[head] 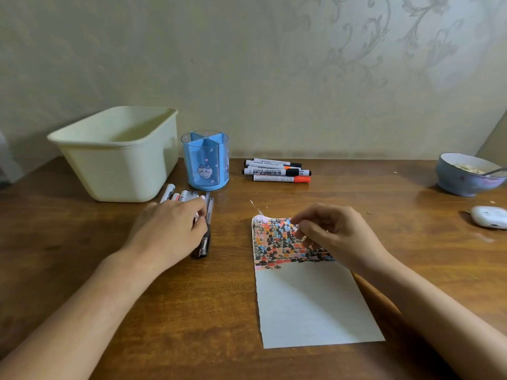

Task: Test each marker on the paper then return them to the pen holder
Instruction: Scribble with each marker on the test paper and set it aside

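A wide wooden table [225, 311] fills the room's foreground, set against a pale patterned wall. Toward its back left stands a cream plastic tub [120, 157], and just to its right the blue pen holder [205, 160] with a small cat picture, its four compartments showing nothing inside. A sheet of paper [312, 305] lies near the front, its upper part crowded with black, orange, pink and blue marks and its top edge curled. A bluish bowl [466, 175] with a spoon sits at the far right, and a small white device [489, 216] lies in front of it.

The left hand [170, 229] lies over a cluster of markers [178, 195] in front of the tub, fingers curled onto a dark pen [205, 237] at the cluster's right edge. The right hand [337, 231] hovers over the coloured part of the paper, fingers loosely curled, gripping nothing I can see. Four whiteboard markers [277, 171], capped black and orange, lie side by side behind the paper, right of the holder.
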Motion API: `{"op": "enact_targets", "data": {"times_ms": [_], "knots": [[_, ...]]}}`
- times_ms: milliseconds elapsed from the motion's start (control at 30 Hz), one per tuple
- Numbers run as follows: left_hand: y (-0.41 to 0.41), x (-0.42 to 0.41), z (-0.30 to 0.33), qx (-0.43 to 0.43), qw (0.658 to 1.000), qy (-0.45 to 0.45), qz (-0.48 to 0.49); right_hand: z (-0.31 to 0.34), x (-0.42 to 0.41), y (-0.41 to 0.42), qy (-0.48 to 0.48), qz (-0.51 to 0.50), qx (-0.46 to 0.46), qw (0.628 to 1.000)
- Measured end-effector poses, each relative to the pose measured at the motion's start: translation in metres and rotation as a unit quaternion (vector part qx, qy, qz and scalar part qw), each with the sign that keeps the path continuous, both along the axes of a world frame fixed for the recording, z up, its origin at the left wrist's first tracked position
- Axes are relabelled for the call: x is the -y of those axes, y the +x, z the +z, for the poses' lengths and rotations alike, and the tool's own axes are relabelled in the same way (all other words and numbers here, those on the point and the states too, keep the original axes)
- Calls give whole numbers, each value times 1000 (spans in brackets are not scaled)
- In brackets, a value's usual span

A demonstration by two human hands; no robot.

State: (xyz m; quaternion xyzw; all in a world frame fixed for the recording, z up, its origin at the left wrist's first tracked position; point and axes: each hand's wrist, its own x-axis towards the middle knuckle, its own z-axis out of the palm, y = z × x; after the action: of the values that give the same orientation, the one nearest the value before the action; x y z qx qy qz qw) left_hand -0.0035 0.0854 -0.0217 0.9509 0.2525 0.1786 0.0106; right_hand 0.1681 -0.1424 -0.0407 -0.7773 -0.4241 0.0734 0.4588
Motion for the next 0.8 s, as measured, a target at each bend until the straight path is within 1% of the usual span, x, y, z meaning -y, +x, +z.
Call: {"op": "enact_targets", "data": {"times_ms": [200,267,367,500,667,800], "knots": [[4,-1,-9,31,998,25,-48,2,1,2,-1,-9,17,1000],[5,3,-10,27,996,17,-79,3,2,2,-5,-13,23,1000],[6,15,-6,-23,988,-42,-146,5,3,4,-17,-22,46,999],[4,29,-5,-121,963,-94,-221,6,2,13,-22,-73,76,994],[4,37,-10,-193,949,-101,-227,4,-1,25,-54,-107,99,988],[3,39,-7,-222,945,-98,-218,9,-13,38,-102,-110,135,979]]}}
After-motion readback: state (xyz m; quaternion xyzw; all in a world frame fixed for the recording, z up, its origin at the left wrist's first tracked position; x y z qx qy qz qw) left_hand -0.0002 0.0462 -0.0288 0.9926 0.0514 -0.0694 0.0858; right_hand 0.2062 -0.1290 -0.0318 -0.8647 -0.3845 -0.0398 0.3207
